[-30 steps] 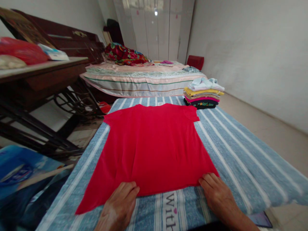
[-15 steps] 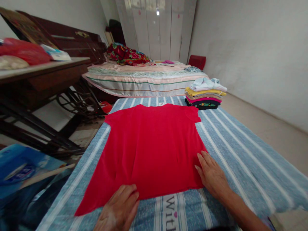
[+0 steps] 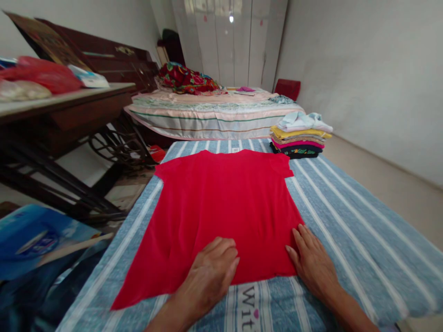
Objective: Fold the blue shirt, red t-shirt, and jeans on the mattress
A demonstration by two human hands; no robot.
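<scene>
A red short-sleeved T-shirt (image 3: 221,198) lies spread out on a blue-and-white striped bed cover (image 3: 346,221), its neck end away from me and its hem near me. The lower left corner flares outward, and soft creases run along the body. My left hand (image 3: 211,267) is over the lower middle of the shirt, palm down with fingers slightly bent and nothing held. At the lower right side edge, my right hand (image 3: 313,258) rests flat, its fingertips and thumb on the fabric.
A stack of folded clothes (image 3: 301,136) stands at the bed cover's far right. Beyond it is another bed (image 3: 207,120) with a floral red blanket (image 3: 187,78). On the left are a sewing-machine table (image 3: 86,101) and a blue package (image 3: 41,240). White cabinets (image 3: 235,46) line the back.
My left hand has moved right and forward from the hem onto the shirt's lower middle. My right hand stays at the right edge. The view has shifted slightly.
</scene>
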